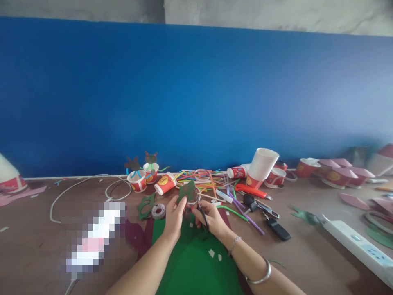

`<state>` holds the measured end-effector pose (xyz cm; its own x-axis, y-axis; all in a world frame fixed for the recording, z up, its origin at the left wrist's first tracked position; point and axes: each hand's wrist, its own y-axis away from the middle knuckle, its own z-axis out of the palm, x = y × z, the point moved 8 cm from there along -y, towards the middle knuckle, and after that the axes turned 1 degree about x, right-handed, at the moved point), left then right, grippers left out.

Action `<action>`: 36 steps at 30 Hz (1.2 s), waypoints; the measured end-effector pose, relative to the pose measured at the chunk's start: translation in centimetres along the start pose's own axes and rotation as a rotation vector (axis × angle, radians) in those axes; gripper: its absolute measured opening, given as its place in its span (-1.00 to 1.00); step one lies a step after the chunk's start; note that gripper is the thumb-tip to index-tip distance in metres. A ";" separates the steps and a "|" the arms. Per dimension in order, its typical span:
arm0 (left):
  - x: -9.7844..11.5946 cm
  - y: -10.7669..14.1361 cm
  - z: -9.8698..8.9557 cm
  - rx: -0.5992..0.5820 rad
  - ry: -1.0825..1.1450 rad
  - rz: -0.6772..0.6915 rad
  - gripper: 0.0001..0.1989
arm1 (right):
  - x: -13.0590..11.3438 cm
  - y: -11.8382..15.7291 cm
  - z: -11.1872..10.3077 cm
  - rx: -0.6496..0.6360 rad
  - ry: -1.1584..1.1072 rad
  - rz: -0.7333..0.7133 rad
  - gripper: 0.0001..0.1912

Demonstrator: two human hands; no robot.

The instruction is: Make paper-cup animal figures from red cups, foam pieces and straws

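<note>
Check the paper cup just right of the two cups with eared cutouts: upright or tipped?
Tipped. The paper cup lies on its side, while the two cups with eared cutouts stand mouth-up.

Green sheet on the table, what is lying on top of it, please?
On the green sheet lie a few small pale scraps. The left hand and right hand block part of it; anything there cannot be seen.
</note>
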<state>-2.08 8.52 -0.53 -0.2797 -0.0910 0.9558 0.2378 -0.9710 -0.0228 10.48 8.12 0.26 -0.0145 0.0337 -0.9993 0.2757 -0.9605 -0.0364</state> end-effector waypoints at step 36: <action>-0.2 0.2 0.1 -0.005 0.035 -0.050 -0.69 | -0.3 0.1 0.0 0.012 0.063 -0.008 -0.68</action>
<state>-1.91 8.41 -0.74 -0.3232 -0.0498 0.9450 0.2179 -0.9757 0.0232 10.57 8.00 0.56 0.0442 0.0581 -0.9973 0.2639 -0.9635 -0.0444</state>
